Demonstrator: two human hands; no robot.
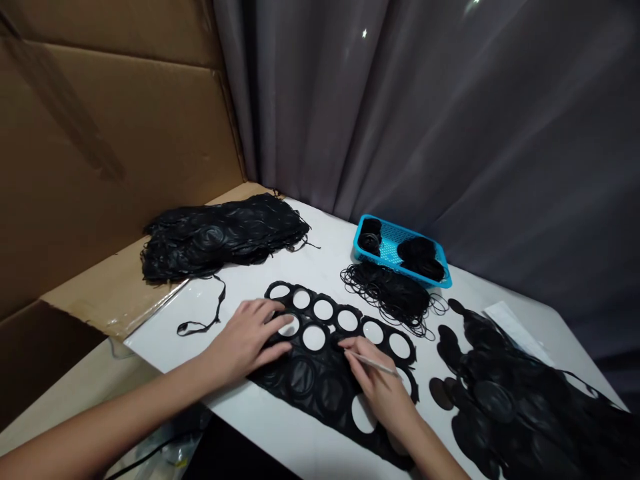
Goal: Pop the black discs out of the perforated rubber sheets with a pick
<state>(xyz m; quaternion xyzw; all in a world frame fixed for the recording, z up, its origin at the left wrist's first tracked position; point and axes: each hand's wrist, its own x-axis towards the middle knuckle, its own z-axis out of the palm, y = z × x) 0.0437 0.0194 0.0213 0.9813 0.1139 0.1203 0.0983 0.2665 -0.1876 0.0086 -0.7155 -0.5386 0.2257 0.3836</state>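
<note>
A black rubbery sheet [300,357] with rows of round holes lies on the white table. Some circles in it are cut out and show white; others in the nearer rows still have black discs in them. My left hand [250,337] rests on the sheet's left part, fingers spread. In my right hand [377,380] is a thin pale pen-like tool [373,362], pinched between thumb and fingers. Its tip is hidden near a circle in the middle of the sheet.
Behind the sheet stand a blue basket [387,250] holding black pieces and a heap of thin black rings [387,290]. Black discs [493,400] pile up at right. Stacked black sheets [225,237] lie at back left, near a loose strip [220,303] and a cardboard wall [125,120].
</note>
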